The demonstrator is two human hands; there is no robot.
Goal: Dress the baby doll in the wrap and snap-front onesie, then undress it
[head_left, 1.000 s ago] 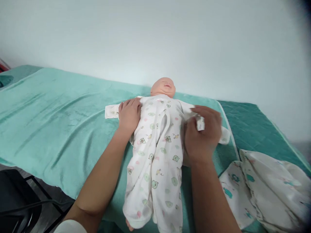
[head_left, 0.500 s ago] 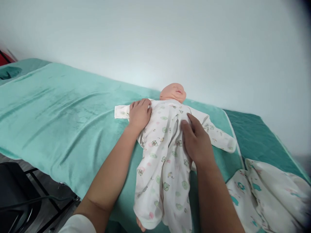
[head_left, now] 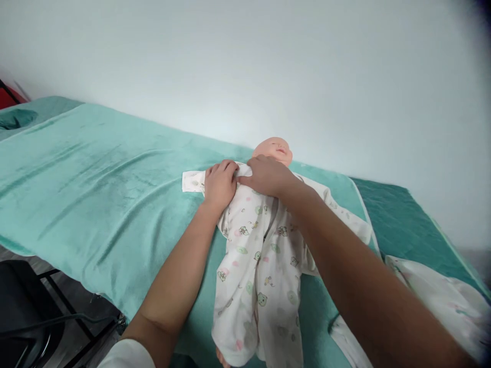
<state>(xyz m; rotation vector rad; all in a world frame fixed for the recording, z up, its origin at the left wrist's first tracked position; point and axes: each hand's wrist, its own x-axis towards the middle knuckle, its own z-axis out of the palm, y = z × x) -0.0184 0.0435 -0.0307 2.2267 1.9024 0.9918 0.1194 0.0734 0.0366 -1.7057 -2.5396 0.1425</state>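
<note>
A baby doll (head_left: 275, 148) lies on its back on a teal blanket (head_left: 95, 184), dressed in a white printed sleepsuit (head_left: 261, 255). My left hand (head_left: 219, 182) rests on the doll's shoulder and left sleeve, fingers curled down onto the cloth. My right hand (head_left: 266, 175) has reached across the doll's upper chest, just below the neck, fingers bent and pressing or pinching the sleepsuit at the collar. The two hands almost touch. The doll's bare foot (head_left: 221, 358) pokes out at the bottom.
A heap of white printed cloth (head_left: 441, 301) lies at the right on a darker teal cover (head_left: 399, 209). A white wall runs behind the bed. A dark chair and metal frame (head_left: 34, 317) stand below the bed's left edge.
My right hand has moved from the doll's right sleeve, across its belly, up to the collar beside my left hand. The left hand stayed on the shoulder.
</note>
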